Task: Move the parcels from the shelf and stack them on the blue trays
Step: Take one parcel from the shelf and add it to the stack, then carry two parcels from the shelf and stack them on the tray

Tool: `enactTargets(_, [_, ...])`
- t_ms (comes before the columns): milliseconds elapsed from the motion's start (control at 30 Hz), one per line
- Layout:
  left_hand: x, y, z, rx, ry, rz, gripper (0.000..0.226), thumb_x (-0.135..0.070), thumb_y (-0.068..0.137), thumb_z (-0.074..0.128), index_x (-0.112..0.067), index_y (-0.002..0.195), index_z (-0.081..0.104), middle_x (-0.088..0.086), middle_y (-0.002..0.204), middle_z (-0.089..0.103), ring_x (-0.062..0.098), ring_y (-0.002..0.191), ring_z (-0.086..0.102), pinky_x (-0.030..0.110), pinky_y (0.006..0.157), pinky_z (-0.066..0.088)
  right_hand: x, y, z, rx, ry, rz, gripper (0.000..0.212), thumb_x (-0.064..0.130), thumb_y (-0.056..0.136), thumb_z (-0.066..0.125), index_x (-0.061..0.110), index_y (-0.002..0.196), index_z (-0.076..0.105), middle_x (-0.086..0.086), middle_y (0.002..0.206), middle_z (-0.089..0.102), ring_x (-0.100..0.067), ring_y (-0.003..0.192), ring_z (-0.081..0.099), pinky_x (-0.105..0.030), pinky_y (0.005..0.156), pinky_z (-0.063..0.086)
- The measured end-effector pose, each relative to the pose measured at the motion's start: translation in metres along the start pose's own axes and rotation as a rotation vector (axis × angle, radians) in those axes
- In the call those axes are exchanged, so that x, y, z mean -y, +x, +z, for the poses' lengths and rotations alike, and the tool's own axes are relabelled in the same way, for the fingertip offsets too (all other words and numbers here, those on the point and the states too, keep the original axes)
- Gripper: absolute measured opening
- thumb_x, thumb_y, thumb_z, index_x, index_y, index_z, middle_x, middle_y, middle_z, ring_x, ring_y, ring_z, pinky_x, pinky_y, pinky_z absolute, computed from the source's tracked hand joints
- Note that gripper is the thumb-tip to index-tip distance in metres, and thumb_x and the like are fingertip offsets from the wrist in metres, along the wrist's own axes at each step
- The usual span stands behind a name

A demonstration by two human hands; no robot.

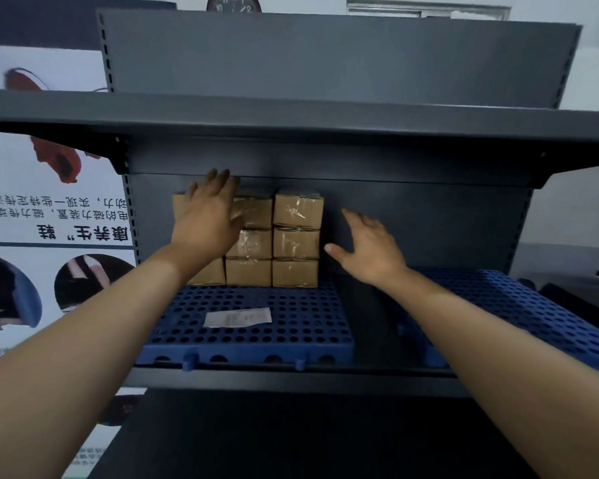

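Left hand (204, 219): flat on parcels (296, 242) (top row); press level.
Right hand (370, 252): spread, near parcels; brace right column.

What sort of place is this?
Probably a small stockroom or parcel storage corner, though that is not certain: a grey metal shelf, taped cardboard parcels stacked on a blue perforated tray, and a poster and clock on the wall behind.
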State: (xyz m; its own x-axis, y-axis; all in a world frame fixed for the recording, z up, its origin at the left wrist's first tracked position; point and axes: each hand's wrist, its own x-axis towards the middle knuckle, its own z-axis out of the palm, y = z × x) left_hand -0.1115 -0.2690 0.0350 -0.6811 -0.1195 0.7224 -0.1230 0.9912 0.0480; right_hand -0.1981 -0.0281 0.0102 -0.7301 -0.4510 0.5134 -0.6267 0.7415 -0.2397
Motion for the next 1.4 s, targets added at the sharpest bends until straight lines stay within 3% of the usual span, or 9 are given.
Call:
enactTargets(100, [-0.038, -0.017, -0.006, 0.087, 0.066, 0.097, 0.061, -0.03, 0.091, 0.06, -0.006, 0.143, 0.04, 0.016, 0.151, 0.037, 0.032, 0.14, 0.031, 0.045, 0.116, 0.023, -0.014, -0.026, -0.014, 0.015, -0.119, -0.034, 0.075, 0.048, 0.093, 0.054, 0.018, 0.152, 0.02, -0.009, 0.154, 0.032, -0.028, 0.14, 0.028, -0.041, 0.111, 0.028])
enactTargets(333, [-0.124, -0.064, -0.01, 0.351, 0.161, 0.144, 0.066, -0.036, 0.094, 0.053, -0.011, 0.149, 0.026, 0.009, 0.158, 0.025, 0.026, 0.145, 0.021, 0.042, 0.119, 0.016, -0.042, -0.093, -0.047, 0.17, -0.285, 0.029, 0.072, 0.047, 0.093, 0.052, 0.022, 0.152, 0.021, -0.008, 0.159, 0.02, -0.025, 0.148, 0.012, -0.042, 0.116, 0.016])
enactTargets(633, [-0.196, -0.112, -0.015, 0.34, 0.094, 0.313, 0.06, -0.037, 0.086, 0.063, -0.01, 0.136, 0.043, 0.008, 0.14, 0.047, 0.025, 0.131, 0.041, 0.039, 0.106, 0.035, -0.07, -0.179, -0.085, 0.225, -0.409, 0.159, 0.073, 0.048, 0.09, 0.057, 0.021, 0.151, 0.025, -0.008, 0.156, 0.028, -0.028, 0.146, 0.017, -0.046, 0.114, 0.022])
enactTargets(1033, [-0.263, -0.192, -0.047, 0.407, -0.093, 0.596, 0.063, -0.038, 0.091, 0.058, -0.012, 0.143, 0.034, 0.006, 0.147, 0.04, 0.024, 0.138, 0.032, 0.038, 0.112, 0.027, -0.048, -0.333, -0.129, 0.248, -0.521, 0.494, 0.069, 0.048, 0.088, 0.057, 0.02, 0.146, 0.032, -0.009, 0.15, 0.037, -0.029, 0.143, 0.024, -0.044, 0.11, 0.029])
enactTargets(1400, [-0.354, -0.276, -0.087, 0.432, -0.299, 0.811, 0.062, -0.039, 0.091, 0.058, -0.013, 0.143, 0.035, 0.004, 0.148, 0.04, 0.022, 0.14, 0.031, 0.037, 0.113, 0.029, -0.03, -0.487, -0.183, 0.246, -0.557, 0.796, 0.067, 0.044, 0.092, 0.055, 0.02, 0.148, 0.029, -0.008, 0.153, 0.032, -0.027, 0.147, 0.016, -0.042, 0.115, 0.023])
